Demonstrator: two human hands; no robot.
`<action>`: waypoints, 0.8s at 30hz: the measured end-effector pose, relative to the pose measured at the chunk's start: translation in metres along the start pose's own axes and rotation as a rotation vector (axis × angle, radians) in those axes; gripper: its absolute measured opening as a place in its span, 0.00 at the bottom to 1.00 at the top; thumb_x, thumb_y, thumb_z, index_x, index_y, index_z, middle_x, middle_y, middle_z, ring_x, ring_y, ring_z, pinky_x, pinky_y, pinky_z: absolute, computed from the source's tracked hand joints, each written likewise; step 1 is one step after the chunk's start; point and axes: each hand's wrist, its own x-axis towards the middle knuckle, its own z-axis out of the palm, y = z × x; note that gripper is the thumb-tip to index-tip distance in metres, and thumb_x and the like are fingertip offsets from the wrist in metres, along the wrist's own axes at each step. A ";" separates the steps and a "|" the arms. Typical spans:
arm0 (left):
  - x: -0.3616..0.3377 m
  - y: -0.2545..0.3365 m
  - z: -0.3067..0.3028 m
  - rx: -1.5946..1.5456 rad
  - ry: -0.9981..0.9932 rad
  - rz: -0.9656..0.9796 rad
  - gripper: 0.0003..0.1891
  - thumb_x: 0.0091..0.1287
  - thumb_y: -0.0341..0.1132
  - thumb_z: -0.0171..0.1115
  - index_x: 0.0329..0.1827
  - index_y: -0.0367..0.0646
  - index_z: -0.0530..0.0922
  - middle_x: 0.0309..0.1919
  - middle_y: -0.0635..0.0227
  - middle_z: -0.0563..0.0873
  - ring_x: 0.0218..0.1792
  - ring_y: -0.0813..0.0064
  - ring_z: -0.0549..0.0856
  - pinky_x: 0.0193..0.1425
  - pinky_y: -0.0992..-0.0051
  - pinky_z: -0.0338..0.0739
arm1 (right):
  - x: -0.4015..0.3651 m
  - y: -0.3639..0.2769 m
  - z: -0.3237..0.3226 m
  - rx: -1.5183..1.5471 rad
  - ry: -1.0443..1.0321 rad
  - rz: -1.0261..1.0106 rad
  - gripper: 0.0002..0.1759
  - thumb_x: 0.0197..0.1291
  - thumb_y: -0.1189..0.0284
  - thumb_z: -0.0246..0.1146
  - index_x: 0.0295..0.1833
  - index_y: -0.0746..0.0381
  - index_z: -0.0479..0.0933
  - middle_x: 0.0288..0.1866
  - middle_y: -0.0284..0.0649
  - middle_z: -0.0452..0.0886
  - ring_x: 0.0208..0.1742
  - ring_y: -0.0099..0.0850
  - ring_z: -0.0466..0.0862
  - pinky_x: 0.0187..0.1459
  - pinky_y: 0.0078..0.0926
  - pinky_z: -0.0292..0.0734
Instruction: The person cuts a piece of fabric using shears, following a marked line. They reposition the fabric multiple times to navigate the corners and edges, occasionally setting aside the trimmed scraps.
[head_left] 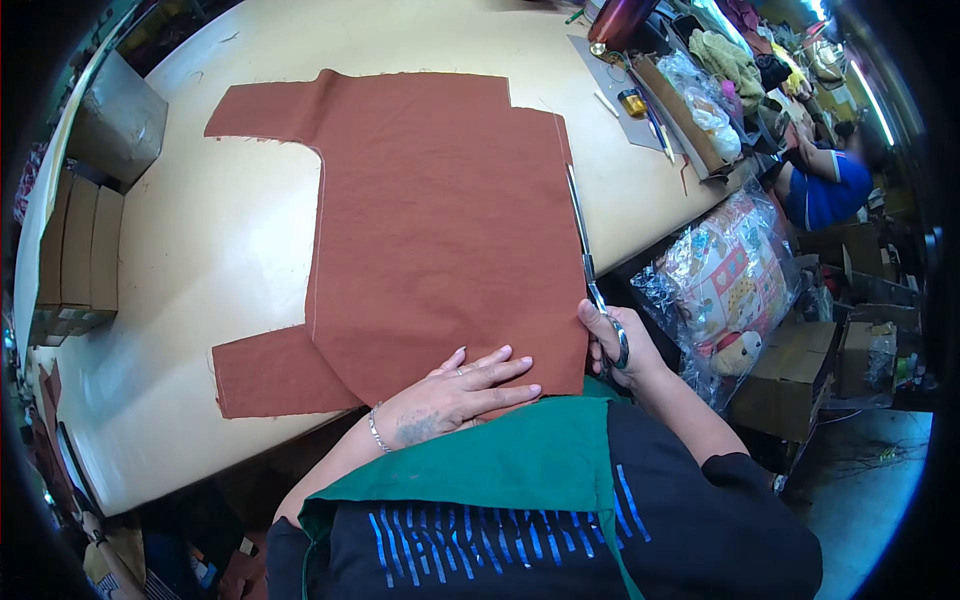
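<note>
Head: right hand [628, 348] grips scissors [588, 266]; left hand [458, 392] touches cloth [440, 230].

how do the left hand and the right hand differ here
The left hand lies palm down, fingers extended, on the brown cloth; the right hand grips the scissors. The left hand has a bracelet at its wrist; the right hand shows none. Both are ungloved.

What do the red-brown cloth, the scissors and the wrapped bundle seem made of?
Cloth: matte woven fabric, perhaps cotton; its edges fray.
Scissors: shiny metal, probably steel, judging by bright glints.
Wrapped bundle: glossy clear plastic, from its crinkled highlights; the printed layer inside may be fabric.
</note>
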 end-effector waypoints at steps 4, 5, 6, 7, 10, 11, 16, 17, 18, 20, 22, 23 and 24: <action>0.000 0.001 -0.001 0.003 -0.032 -0.004 0.24 0.67 0.43 0.47 0.67 0.64 0.58 0.69 0.69 0.55 0.71 0.64 0.51 0.68 0.44 0.45 | 0.006 0.003 -0.005 0.097 -0.080 0.034 0.36 0.47 0.35 0.55 0.27 0.62 0.72 0.17 0.32 0.70 0.15 0.19 0.68 0.19 0.17 0.65; -0.001 0.000 0.000 0.009 -0.040 0.002 0.24 0.67 0.44 0.46 0.67 0.64 0.58 0.69 0.69 0.55 0.70 0.64 0.51 0.68 0.44 0.45 | 0.008 0.000 -0.005 0.129 -0.102 0.042 0.37 0.46 0.33 0.54 0.27 0.62 0.72 0.18 0.32 0.71 0.16 0.20 0.69 0.20 0.17 0.66; -0.001 -0.002 0.001 0.014 -0.047 0.009 0.24 0.67 0.44 0.46 0.67 0.64 0.58 0.69 0.69 0.55 0.70 0.64 0.51 0.68 0.44 0.45 | 0.010 -0.006 -0.006 0.162 -0.124 0.051 0.38 0.45 0.32 0.53 0.27 0.62 0.72 0.18 0.32 0.71 0.17 0.20 0.69 0.21 0.18 0.66; -0.001 -0.002 0.002 0.020 -0.054 0.016 0.24 0.67 0.44 0.45 0.67 0.63 0.58 0.69 0.69 0.55 0.70 0.64 0.51 0.67 0.44 0.45 | 0.012 -0.011 -0.007 0.194 -0.146 0.059 0.39 0.44 0.30 0.52 0.27 0.61 0.72 0.19 0.32 0.71 0.18 0.21 0.70 0.23 0.18 0.66; -0.004 0.000 0.000 0.013 -0.068 0.010 0.24 0.67 0.45 0.44 0.67 0.63 0.58 0.69 0.70 0.55 0.70 0.64 0.51 0.67 0.44 0.45 | 0.023 -0.016 -0.008 0.147 -0.147 0.055 0.40 0.48 0.31 0.48 0.38 0.61 0.75 0.22 0.32 0.75 0.19 0.21 0.72 0.22 0.17 0.65; -0.005 0.001 0.000 0.014 -0.064 0.011 0.24 0.67 0.46 0.43 0.67 0.62 0.58 0.69 0.70 0.55 0.70 0.64 0.51 0.68 0.44 0.45 | 0.024 -0.016 -0.008 0.146 -0.151 0.049 0.40 0.48 0.32 0.49 0.38 0.62 0.75 0.22 0.32 0.75 0.19 0.21 0.72 0.22 0.17 0.64; -0.006 0.000 0.002 -0.003 -0.047 0.023 0.23 0.67 0.47 0.42 0.67 0.62 0.59 0.69 0.70 0.55 0.70 0.64 0.51 0.68 0.44 0.44 | 0.024 -0.012 -0.005 0.167 -0.108 0.007 0.37 0.48 0.35 0.53 0.34 0.63 0.75 0.20 0.32 0.74 0.18 0.21 0.72 0.20 0.16 0.63; -0.006 0.000 0.002 -0.008 -0.049 0.019 0.23 0.67 0.47 0.41 0.67 0.62 0.59 0.69 0.70 0.55 0.70 0.64 0.51 0.68 0.44 0.44 | 0.027 -0.008 -0.007 0.166 -0.100 0.008 0.37 0.49 0.35 0.53 0.34 0.63 0.75 0.19 0.32 0.74 0.17 0.20 0.71 0.19 0.16 0.63; -0.007 0.000 0.002 -0.013 -0.051 0.016 0.23 0.67 0.47 0.41 0.67 0.62 0.59 0.69 0.70 0.55 0.70 0.64 0.51 0.68 0.44 0.44 | 0.028 -0.005 -0.007 0.163 -0.086 0.007 0.36 0.48 0.35 0.54 0.32 0.63 0.75 0.19 0.32 0.73 0.17 0.20 0.71 0.19 0.16 0.62; -0.007 0.000 0.002 -0.016 -0.048 0.014 0.23 0.68 0.48 0.41 0.67 0.62 0.59 0.69 0.70 0.55 0.70 0.64 0.51 0.68 0.44 0.43 | 0.029 0.000 -0.006 0.157 -0.058 0.004 0.36 0.48 0.35 0.54 0.30 0.63 0.75 0.18 0.32 0.72 0.16 0.20 0.70 0.18 0.16 0.62; -0.008 0.000 0.002 -0.016 -0.040 0.020 0.23 0.68 0.48 0.40 0.67 0.62 0.59 0.69 0.71 0.55 0.70 0.64 0.51 0.68 0.44 0.43 | 0.027 0.001 -0.005 0.128 -0.029 -0.009 0.35 0.48 0.36 0.54 0.28 0.62 0.74 0.16 0.31 0.71 0.14 0.20 0.69 0.17 0.16 0.61; -0.008 0.000 0.003 -0.017 -0.044 0.017 0.23 0.68 0.48 0.40 0.67 0.62 0.59 0.69 0.71 0.55 0.70 0.64 0.51 0.68 0.44 0.43 | 0.026 0.001 -0.004 0.114 -0.013 -0.015 0.35 0.48 0.36 0.54 0.27 0.62 0.73 0.16 0.31 0.71 0.14 0.20 0.69 0.16 0.16 0.61; -0.008 -0.001 0.003 -0.019 -0.049 0.013 0.23 0.68 0.49 0.40 0.67 0.62 0.59 0.69 0.71 0.55 0.70 0.64 0.51 0.68 0.44 0.43 | 0.024 0.000 -0.003 0.107 -0.001 -0.022 0.35 0.49 0.36 0.54 0.26 0.62 0.73 0.15 0.31 0.70 0.14 0.20 0.69 0.16 0.16 0.61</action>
